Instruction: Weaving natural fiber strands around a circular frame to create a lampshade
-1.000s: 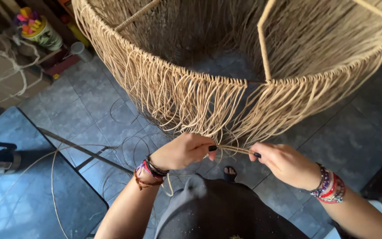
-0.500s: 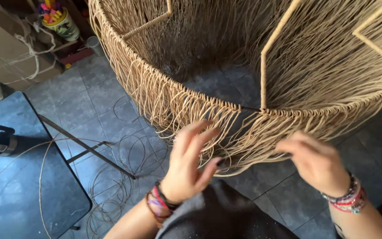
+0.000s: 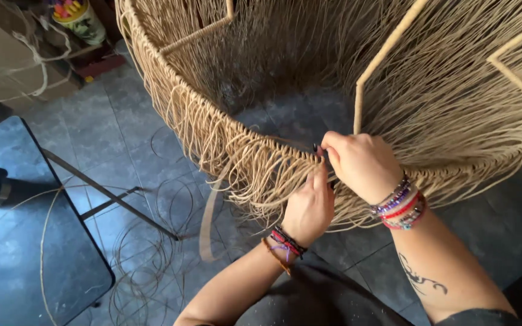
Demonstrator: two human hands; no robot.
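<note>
Half a second back, spread open and apart below the woven rim [image 3: 261, 148]; now closed in on it together. Left hand [image 3: 309, 208] risen under the rim, fingers pinched on cord strands [image 3: 273, 181]; right hand [image 3: 360, 163] crossed over to the rim's top, touching the left. Earlier still, stretched a strand between them, well below the fringe.

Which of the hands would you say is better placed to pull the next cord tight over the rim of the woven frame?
Probably the right hand: it sits on top of the rim, fingers curled over the cords. The left hand is below, among the hanging strands.
</note>
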